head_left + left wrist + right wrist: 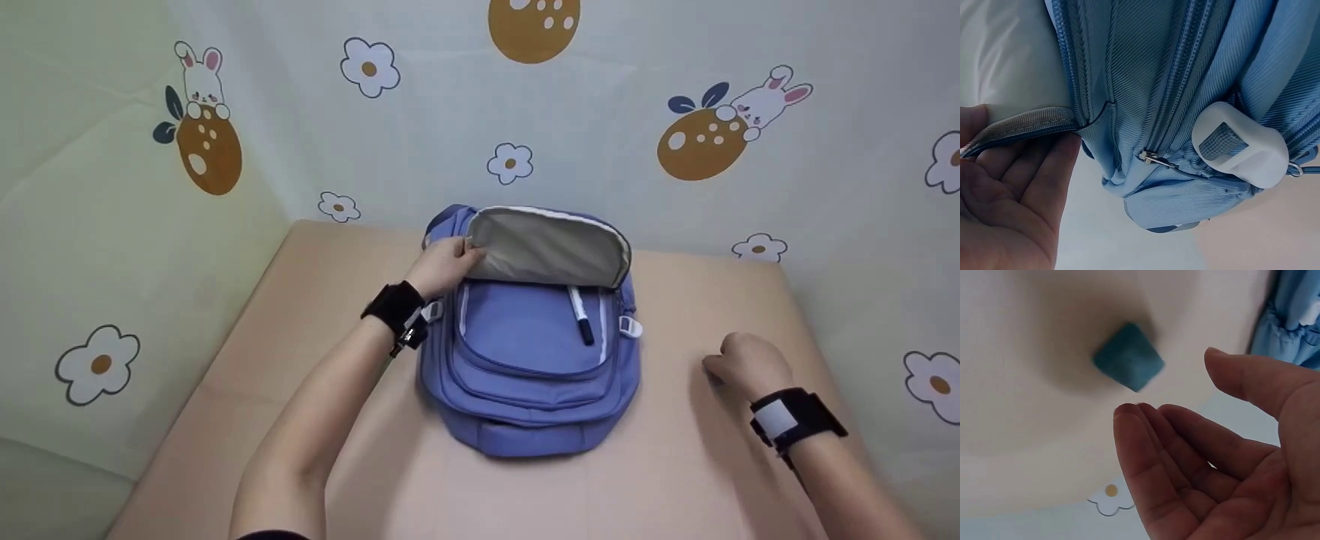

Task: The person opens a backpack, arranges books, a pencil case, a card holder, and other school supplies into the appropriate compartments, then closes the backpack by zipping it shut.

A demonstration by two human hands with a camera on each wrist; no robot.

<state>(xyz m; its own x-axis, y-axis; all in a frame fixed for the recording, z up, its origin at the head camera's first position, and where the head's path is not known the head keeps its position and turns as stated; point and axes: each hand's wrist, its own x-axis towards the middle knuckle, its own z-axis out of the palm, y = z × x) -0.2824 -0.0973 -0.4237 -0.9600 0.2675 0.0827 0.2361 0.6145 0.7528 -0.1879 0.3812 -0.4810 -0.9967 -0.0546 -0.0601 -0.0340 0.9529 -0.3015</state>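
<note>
A blue backpack [529, 431] lies on the table with its front pocket unzipped. My left hand [442, 266] pinches the left edge of the raised pocket flap [555, 244], which shows its grey lining; in the left wrist view the thumb is on the lining and the fingers are behind the edge. A white marker [579, 307] with a dark cap lies at the pocket opening, its upper end at the flap's fold. To the right, my right hand [750, 364] hovers with thumb and fingers apart, near a small teal block [1130, 357] that is mostly hidden in the head view.
The table [360, 442] has a pinkish cover. Pale curtains [427, 127] printed with rabbits and flowers stand behind it and at both sides. White buckles [630, 326] sit at the backpack's sides, and a zipper pull [1154, 158] hangs near one.
</note>
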